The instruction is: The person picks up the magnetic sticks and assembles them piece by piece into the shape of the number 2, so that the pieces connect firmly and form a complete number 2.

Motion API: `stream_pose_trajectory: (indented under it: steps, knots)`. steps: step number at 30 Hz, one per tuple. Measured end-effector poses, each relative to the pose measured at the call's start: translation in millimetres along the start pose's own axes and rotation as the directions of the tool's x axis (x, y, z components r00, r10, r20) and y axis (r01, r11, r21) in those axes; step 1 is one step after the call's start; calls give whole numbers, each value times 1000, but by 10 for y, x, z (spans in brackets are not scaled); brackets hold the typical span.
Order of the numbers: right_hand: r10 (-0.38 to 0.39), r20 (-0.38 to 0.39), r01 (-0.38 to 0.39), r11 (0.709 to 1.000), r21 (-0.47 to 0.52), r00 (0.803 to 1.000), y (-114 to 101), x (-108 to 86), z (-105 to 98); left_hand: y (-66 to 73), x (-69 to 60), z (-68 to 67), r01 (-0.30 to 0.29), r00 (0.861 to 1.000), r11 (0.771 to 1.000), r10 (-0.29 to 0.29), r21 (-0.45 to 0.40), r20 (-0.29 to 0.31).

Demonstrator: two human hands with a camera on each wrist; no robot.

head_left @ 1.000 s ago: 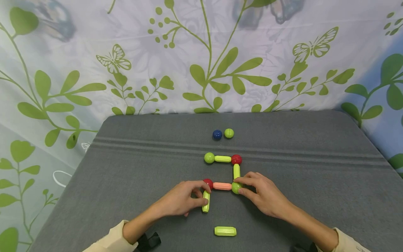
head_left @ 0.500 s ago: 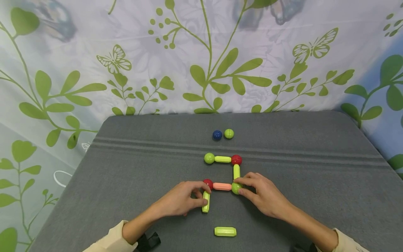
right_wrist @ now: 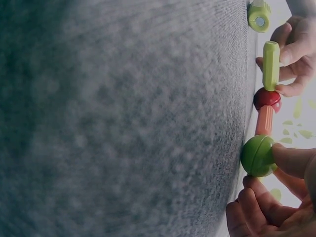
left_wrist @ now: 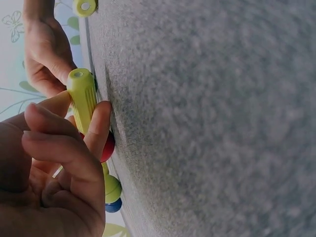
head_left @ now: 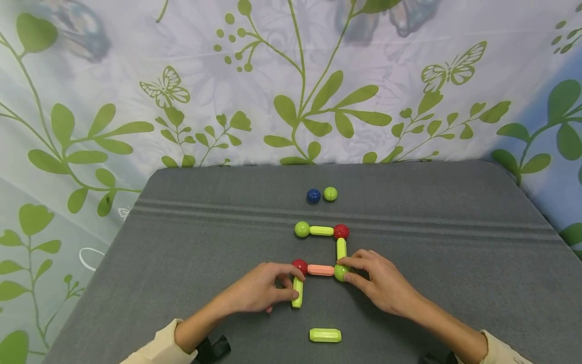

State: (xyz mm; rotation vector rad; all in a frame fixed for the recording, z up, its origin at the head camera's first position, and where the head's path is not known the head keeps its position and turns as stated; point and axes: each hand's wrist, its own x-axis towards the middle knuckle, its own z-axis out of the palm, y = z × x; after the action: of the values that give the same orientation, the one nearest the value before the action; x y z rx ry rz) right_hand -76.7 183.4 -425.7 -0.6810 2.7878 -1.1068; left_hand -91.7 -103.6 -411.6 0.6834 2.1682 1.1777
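Note:
In the head view the left hand (head_left: 263, 288) pinches a yellow-green stick (head_left: 297, 293) whose far end meets a red ball (head_left: 299, 267). An orange stick (head_left: 321, 270) joins that ball to a green ball (head_left: 341, 272), which the right hand (head_left: 384, 283) holds between thumb and fingers. From the green ball another yellow-green stick (head_left: 341, 248) runs up to a second red ball (head_left: 341, 231); a further stick (head_left: 321, 230) links it to a green ball (head_left: 302, 229) on the left. The left wrist view shows fingers around the yellow-green stick (left_wrist: 83, 101).
A loose yellow-green stick (head_left: 325, 334) lies nearer the front of the grey table (head_left: 191, 237). A blue ball (head_left: 313, 195) and a green ball (head_left: 330, 193) sit side by side farther back. A patterned cloth (head_left: 254, 65) hangs behind the table.

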Motion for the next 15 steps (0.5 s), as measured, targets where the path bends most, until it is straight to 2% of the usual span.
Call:
stream_pose_trajectory:
  steps: [4,9,11,15]
  knots:
    - [0,1,0,1000,0,1000,2,-4,4,-9,-7,-27,7,1000,999,-6,-36,28]
    - [4,7,-4,1000,1,1000,4,-1,-1,2,1,-177,38,997,997,-33,-65,74]
    - [0,10,-1,1000,2,1000,5,0,1,13,22,-253,30,998,998,-27,-49,63]
    - [-9,13,9,1000,0,1000,9,-2,8,27,105,-386,-16,1000,1000,16,-13,-1]
